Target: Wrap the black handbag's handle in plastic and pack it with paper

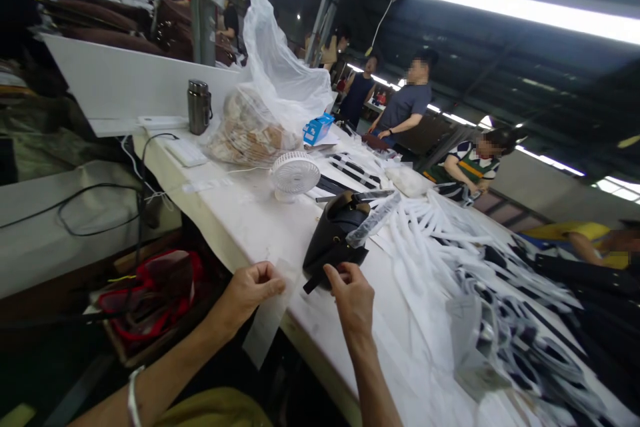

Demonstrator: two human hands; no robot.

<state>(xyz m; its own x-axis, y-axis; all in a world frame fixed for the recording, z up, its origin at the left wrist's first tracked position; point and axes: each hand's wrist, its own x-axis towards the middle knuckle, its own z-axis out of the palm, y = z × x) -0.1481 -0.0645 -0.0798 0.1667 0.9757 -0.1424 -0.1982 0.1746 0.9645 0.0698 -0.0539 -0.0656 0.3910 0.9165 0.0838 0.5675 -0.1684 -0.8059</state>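
My left hand (253,290) pinches the top of a thin white sheet (267,320) that hangs over the front edge of the long white table (235,213). My right hand (353,297) is closed, its thumb and fingers pinching at the same sheet's other corner, right beside the strap of a small black handbag (333,237). The bag stands upright on the table just beyond both hands. A clear wrapped strip (373,219) leans across its top.
A small white fan (294,175), a bulging clear plastic bag (260,117), a steel flask (199,107) and a blue box (317,128) stand farther along. White strips and wrapped dark straps (480,293) cover the right side. Several people work at the far end. Red bags (150,293) lie below left.
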